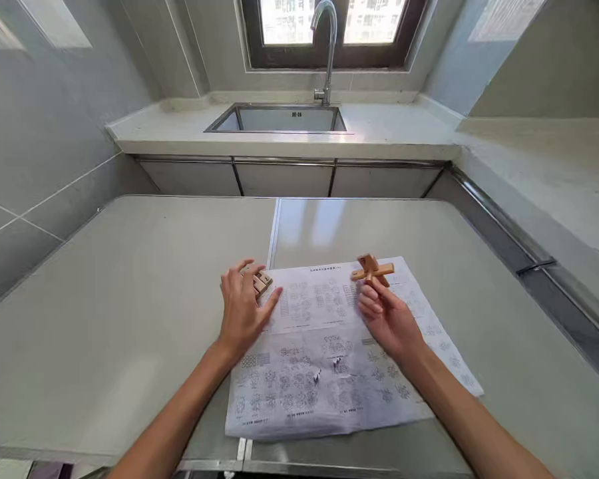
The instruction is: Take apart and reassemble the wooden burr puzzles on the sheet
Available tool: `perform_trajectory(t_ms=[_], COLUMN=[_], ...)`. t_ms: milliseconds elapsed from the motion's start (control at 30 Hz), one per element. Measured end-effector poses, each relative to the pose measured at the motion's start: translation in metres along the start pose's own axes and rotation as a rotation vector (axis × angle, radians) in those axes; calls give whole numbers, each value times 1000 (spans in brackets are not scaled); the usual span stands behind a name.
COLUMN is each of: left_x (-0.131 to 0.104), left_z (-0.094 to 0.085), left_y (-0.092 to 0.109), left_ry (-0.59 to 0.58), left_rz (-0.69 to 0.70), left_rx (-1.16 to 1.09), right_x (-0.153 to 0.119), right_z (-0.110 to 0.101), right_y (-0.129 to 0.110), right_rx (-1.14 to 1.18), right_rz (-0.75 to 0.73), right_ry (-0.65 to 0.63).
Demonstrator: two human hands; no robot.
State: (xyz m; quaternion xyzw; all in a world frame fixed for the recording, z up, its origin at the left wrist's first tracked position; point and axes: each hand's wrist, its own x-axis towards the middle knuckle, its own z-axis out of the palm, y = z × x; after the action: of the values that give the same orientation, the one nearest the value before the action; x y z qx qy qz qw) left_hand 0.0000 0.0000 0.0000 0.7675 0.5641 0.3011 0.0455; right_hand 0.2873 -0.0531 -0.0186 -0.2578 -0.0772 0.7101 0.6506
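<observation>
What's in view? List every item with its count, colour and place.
Wooden cross-shaped assembly: one, light brown, in the right hand over the sheet
Grooved wood: count unclear, light brown, partly hidden at the left hand
Printed sheet: one, white with dark print, on the table
Table: one, pale grey, foreground
Counter: one, off-white, beyond the table
Panels: at least three, grey, below the counter
Sink: one, grey, in the counter
Faucet: one, silver, behind the sink
Window: one, dark-brown frame, back wall
Tiled wall: one, grey, left side
Hands: two, bare; left, right
</observation>
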Motion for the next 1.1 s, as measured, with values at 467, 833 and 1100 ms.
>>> perform_trajectory(t_ms=[467,833,1100], left_x=[9,-14,-22], left_z=[3,-1,1], left_y=[-21,17,26], left_ry=[-68,-323,-553], left_rz=[-128,287,458], left_rx=[-68,-414,-422], right_x=[3,-11,-23], right_z=[-1,10,16], right_y=[-21,3,12], right_rx=[14,-644,-1325], right_rz=[-143,-59,-235], right_ry=[45,-130,-341])
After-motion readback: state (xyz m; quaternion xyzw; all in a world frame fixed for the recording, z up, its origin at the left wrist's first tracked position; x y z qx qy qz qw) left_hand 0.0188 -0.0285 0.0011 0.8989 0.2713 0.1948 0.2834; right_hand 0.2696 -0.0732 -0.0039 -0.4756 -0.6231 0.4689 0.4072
